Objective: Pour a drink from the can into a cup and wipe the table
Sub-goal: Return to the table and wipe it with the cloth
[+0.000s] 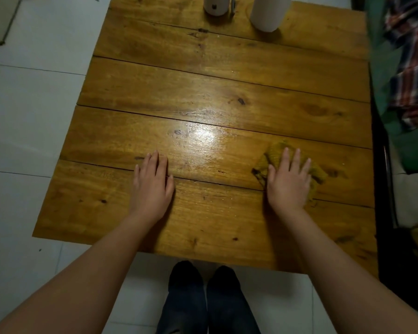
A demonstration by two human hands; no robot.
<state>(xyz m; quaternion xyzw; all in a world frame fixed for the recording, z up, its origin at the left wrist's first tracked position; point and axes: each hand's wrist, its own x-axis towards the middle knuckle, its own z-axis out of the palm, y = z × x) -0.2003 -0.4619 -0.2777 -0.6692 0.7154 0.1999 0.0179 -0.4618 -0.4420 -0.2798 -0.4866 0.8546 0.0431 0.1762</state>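
A wooden plank table fills the view. On its near right part lies a crumpled mustard-yellow cloth, and my right hand presses flat on it with straight fingers. My left hand rests flat on the bare wood to the left, fingers straight, holding nothing. At the far edge stand two white cylindrical vessels, one on the left and a taller one on the right; their tops are cut off by the frame. I cannot tell which is the can or the cup.
A shiny patch glints in the middle of the table. White floor tiles lie to the left. Green and plaid fabric hangs along the right edge. My legs and dark socks stand at the near edge.
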